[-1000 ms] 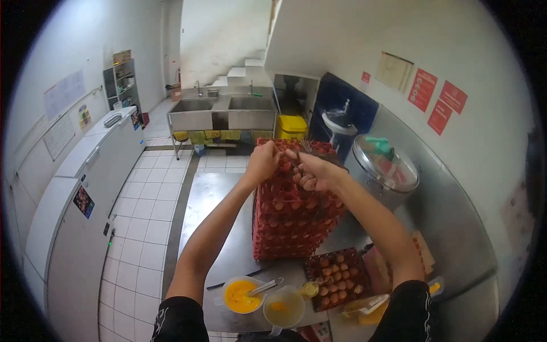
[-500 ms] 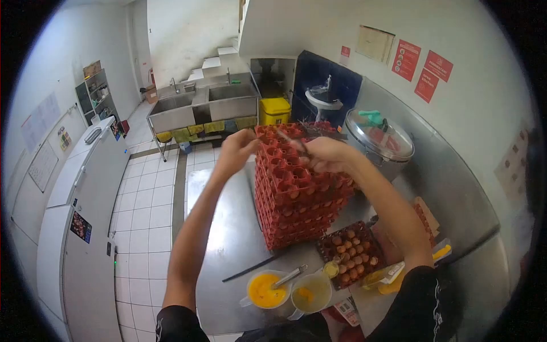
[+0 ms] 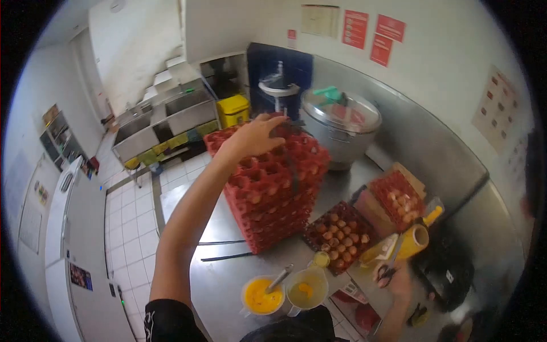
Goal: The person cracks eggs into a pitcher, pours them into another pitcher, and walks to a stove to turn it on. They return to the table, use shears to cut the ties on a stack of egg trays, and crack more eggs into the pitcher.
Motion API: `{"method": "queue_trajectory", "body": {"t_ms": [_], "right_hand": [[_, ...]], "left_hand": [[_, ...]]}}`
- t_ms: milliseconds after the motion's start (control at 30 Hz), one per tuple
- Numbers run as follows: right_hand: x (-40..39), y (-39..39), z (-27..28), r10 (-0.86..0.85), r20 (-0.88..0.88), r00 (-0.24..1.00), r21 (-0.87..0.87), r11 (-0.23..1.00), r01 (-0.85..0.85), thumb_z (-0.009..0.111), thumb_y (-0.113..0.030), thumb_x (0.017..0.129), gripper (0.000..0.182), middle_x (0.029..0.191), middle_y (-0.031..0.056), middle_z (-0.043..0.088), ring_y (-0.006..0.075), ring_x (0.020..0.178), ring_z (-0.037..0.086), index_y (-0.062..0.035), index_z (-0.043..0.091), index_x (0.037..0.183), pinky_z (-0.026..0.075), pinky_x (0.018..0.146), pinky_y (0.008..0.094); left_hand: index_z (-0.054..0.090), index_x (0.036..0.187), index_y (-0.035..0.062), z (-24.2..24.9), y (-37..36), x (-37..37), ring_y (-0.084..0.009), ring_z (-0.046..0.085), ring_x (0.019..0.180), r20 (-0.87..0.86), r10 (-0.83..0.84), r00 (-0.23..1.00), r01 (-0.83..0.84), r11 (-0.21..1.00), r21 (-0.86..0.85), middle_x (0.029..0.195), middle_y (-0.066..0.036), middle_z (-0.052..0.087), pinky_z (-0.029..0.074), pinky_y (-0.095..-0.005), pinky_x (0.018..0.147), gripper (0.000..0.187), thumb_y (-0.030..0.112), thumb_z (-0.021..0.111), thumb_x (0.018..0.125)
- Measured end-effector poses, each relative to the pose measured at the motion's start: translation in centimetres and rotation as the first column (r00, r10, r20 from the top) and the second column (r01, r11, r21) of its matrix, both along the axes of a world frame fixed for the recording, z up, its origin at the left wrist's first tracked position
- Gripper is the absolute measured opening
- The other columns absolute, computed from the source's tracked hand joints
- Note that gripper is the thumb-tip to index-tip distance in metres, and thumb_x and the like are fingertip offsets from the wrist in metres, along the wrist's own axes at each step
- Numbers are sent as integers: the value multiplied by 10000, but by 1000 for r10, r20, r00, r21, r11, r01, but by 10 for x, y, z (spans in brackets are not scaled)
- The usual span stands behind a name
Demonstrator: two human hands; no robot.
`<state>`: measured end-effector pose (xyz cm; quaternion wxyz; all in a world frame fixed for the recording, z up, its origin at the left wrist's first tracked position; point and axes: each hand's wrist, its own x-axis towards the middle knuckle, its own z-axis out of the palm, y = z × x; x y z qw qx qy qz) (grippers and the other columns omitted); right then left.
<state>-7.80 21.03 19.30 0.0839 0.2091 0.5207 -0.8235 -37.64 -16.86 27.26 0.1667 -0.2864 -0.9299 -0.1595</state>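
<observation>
Near edge: egg jug (image 3: 263, 296), second jug (image 3: 316, 285). Right hand (image 3: 401, 285), grip closed round scissors (image 3: 386, 276); a careless swing could nick the roll (image 3: 411, 242). Beyond, egg tray (image 3: 339, 236). Tray stack (image 3: 259, 208) stands tall on the surface (image 3: 216, 285). Left hand (image 3: 253, 138) on top, grip part-curled, hold unclear; tugging the dark band (image 3: 294, 171) could shift trays, crack eggs.

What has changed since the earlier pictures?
The right hand has left the red tray stack, bringing the scissors back toward the person and rightward, near the yellow roll. The left hand has moved farther over the stack. Two black strips now show beside it, where one did. The jugs stayed put.
</observation>
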Motion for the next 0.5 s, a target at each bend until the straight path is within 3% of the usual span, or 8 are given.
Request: {"method": "queue_trajectory", "body": {"t_ms": [33, 67, 100, 200, 233, 333, 400, 500], "right_hand": [[20, 11, -21, 88, -140, 986, 178, 982, -63, 517, -251, 964, 304, 643, 46, 558, 85, 457, 410, -9, 570, 788, 330, 423, 226], [42, 23, -50, 182, -253, 950, 359, 930, -83, 559, -254, 945, 287, 668, 48, 569, 82, 497, 450, -3, 579, 806, 356, 444, 227], [65, 36, -78, 278, -327, 903, 532, 844, -67, 601, -257, 926, 278, 692, 50, 581, 79, 537, 490, 2, 587, 825, 382, 465, 228], [135, 80, -174, 58, -267, 962, 589, 800, 116, 706, -284, 857, 297, 749, 26, 590, 78, 668, 541, -1, 619, 883, 437, 561, 257], [154, 91, -191, 73, -95, 993, 486, 874, -18, 726, -373, 819, 392, 797, 14, 598, 104, 702, 544, -18, 648, 967, 458, 637, 282], [181, 99, -247, -47, 183, 982, 546, 835, -62, 713, -412, 811, 410, 831, 5, 596, 113, 739, 538, -42, 653, 978, 454, 673, 278], [190, 104, -279, -109, 103, 989, 492, 870, 45, 666, -467, 826, 436, 827, -3, 575, 117, 739, 519, -59, 645, 978, 435, 645, 274], [185, 114, -309, -124, 78, 989, 528, 847, 64, 637, -496, 847, 459, 830, 11, 578, 130, 760, 521, -56, 639, 979, 442, 649, 297]], "left_hand": [[417, 1442, 161, -10, 5, -30, -438, 467, 1258, -6, 6, 1000, -6, 998, -68, 1383, -284, 454, 387, -439, 1072, 628, 385, 615, 890], [403, 1454, 201, -11, 15, -46, -437, 469, 1258, 29, 139, 990, -132, 974, -186, 1389, -272, 460, 389, -442, 1071, 627, 392, 603, 892], [491, 1390, 182, -24, 12, -76, -406, 543, 1188, -29, 91, 995, -95, 974, -204, 1331, -220, 528, 461, -486, 983, 582, 414, 604, 869], [561, 1302, 72, -23, 23, -107, -371, 574, 1156, 54, 46, 997, -35, 982, -185, 1194, -217, 632, 456, -434, 988, 559, 186, 637, 760], [562, 1287, 50, -9, 37, -95, -376, 569, 1163, 112, 89, 990, -60, 969, -238, 1209, -229, 620, 448, -421, 999, 561, 131, 599, 733], [573, 1254, 41, 2, 41, -122, -380, 597, 1111, 93, 46, 995, -4, 913, -408, 1167, -226, 640, 469, -434, 958, 540, 112, 596, 720], [579, 1236, 32, 24, 48, -136, -376, 610, 1089, 107, 103, 989, -30, 845, -534, 1155, -221, 647, 480, -439, 938, 525, 115, 613, 720], [561, 1253, 26, 47, 43, -169, -363, 630, 1059, -28, 213, 977, -197, 834, -515, 1124, -222, 660, 488, -443, 915, 529, 165, 668, 754]]}}
